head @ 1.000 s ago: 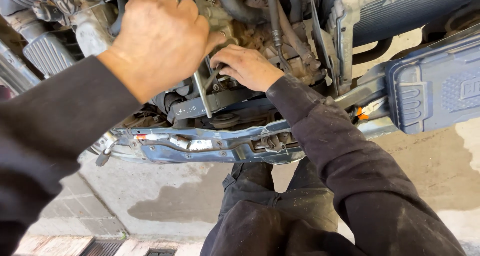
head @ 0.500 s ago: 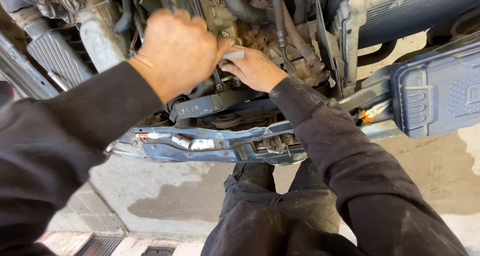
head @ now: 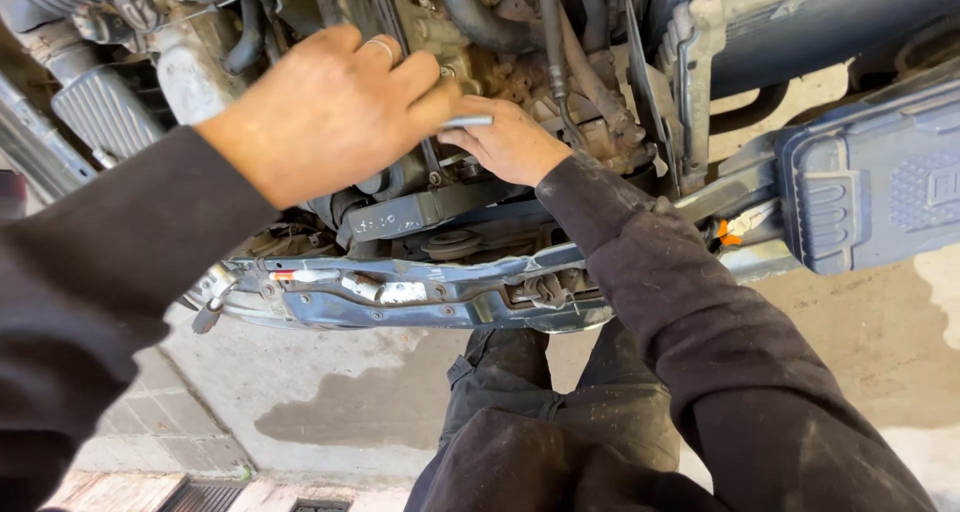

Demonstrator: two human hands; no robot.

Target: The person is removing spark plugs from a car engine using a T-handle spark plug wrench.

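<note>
Both my hands reach into the underside of a raised vehicle's engine bay (head: pixel 520 32). My left hand (head: pixel 330 112), with a ring on one finger, hovers over the greasy engine parts, and its fingertips pinch one end of a thin silver metal tool (head: pixel 468 122). My right hand (head: pixel 510 142) lies just beyond it, fingers curled around the same tool's other end against the engine block. What the tool's tip sits on is hidden by my hands. Dark sleeves cover both arms.
A bent blue front crossmember (head: pixel 400 292) runs below my hands. A blue plastic step or panel (head: pixel 870 182) sits at right. A ribbed silver part (head: pixel 100 107) is at left. My dark trousers (head: pixel 550 422) stand on stained concrete floor (head: pixel 300 392) with a drain grate at the bottom edge.
My left hand has shifted right and lowered toward my right hand, and the silver tool now shows between the two hands. My right hand has stayed in place.
</note>
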